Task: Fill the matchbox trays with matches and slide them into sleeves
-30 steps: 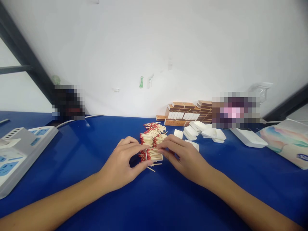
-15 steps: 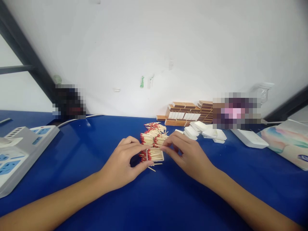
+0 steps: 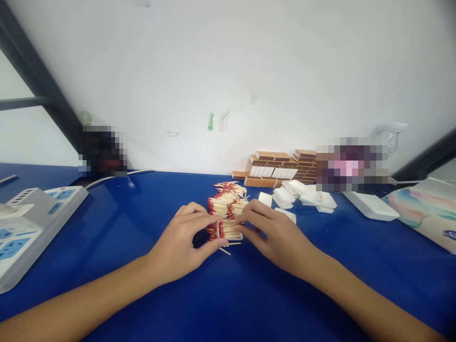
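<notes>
A small hand-packing workbench: blue table (image 3: pixel 142 285) against a bare white wall (image 3: pixel 228 71), loose matches (image 3: pixel 228 199), stacked matchboxes (image 3: pixel 281 168), power strips (image 3: pixel 32 223) at left.

The table (image 3: pixel 228 294) across the lower frame was deep blue, and the matches (image 3: pixel 228 205) at centre were pale wood with red heads. Right of centre, the empty trays (image 3: pixel 309 197) were white and the stacked matchboxes (image 3: pixel 281 167) brown; the power strip (image 3: pixel 24 223) at left was grey with light-blue sockets.

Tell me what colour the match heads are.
The match heads are red, on pale wooden sticks; the head view shows them.
</notes>
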The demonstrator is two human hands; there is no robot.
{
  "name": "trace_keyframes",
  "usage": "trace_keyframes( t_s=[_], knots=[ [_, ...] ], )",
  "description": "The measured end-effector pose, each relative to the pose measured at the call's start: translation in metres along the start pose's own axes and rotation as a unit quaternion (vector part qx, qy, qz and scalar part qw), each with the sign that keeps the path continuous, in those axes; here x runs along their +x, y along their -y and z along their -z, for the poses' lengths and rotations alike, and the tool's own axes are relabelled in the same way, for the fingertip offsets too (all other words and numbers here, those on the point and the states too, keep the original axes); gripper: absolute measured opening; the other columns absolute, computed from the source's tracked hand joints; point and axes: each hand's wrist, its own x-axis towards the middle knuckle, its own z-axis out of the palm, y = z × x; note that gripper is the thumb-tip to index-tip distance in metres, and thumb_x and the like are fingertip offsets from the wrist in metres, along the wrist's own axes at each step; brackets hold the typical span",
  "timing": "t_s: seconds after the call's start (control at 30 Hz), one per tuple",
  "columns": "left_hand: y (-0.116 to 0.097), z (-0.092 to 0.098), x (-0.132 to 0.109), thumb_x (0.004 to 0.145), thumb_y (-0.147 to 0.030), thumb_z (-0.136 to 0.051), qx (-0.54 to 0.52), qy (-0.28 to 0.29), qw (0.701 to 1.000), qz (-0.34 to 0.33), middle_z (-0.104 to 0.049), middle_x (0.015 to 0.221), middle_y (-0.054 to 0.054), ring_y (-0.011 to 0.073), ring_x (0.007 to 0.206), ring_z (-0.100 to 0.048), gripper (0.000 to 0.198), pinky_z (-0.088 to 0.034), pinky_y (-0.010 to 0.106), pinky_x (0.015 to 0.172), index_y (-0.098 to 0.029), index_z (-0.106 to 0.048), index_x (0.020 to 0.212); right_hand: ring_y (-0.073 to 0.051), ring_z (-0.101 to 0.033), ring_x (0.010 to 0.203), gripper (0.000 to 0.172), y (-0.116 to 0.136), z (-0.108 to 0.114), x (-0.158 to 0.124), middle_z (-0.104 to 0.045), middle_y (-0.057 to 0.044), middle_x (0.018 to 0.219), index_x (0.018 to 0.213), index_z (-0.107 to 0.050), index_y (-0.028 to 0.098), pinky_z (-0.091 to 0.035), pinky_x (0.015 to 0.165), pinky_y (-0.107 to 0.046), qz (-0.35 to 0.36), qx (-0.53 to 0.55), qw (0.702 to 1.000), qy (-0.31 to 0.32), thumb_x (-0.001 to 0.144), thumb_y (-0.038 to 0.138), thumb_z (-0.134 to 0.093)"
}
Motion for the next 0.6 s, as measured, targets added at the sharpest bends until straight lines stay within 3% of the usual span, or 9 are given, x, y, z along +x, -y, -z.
trace_keyframes(
  t_s=[0.3, 0.47, 0.6],
  knots=[
    [0.000, 0.001, 0.000, 0.093, -0.038, -0.074, 0.002, -0.004, 1.000, 0.005, -0.075, 0.096, 0.004, 0.0221, 0.099, -0.060, 0.036, -0.051, 0.041, 0.088, -0.021, -0.070, 0.124, -0.015, -0.059, 0.079, 0.012, 0.001, 0.004, 0.004, -0.063, -0.006, 0.095, 0.104, -0.068, 0.018, -0.047, 0.069, -0.028, -0.013, 0.020, 0.999, -0.043, 0.103, 0.020, -0.056],
    [0.001, 0.001, 0.000, 0.093, -0.038, -0.074, 0.004, -0.005, 1.000, 0.015, -0.075, 0.100, 0.005, 0.0222, 0.100, -0.060, 0.037, -0.052, 0.041, 0.090, -0.022, -0.070, 0.125, -0.013, -0.049, 0.057, 0.014, -0.016, 0.011, 0.007, -0.054, 0.003, 0.065, 0.095, -0.070, 0.019, -0.039, 0.057, -0.027, -0.098, -0.026, 0.990, -0.096, 0.101, 0.026, -0.059],
    [0.000, 0.002, 0.000, 0.092, -0.038, -0.075, 0.003, -0.012, 1.000, 0.012, -0.075, 0.100, 0.006, 0.0223, 0.099, -0.061, 0.036, -0.052, 0.041, 0.089, -0.020, -0.071, 0.123, -0.013, -0.046, 0.052, 0.019, -0.032, 0.018, 0.008, -0.051, 0.005, 0.056, 0.087, -0.070, 0.020, -0.035, 0.054, -0.027, -0.149, -0.043, 0.980, -0.126, 0.099, 0.032, -0.062]
  ],
)
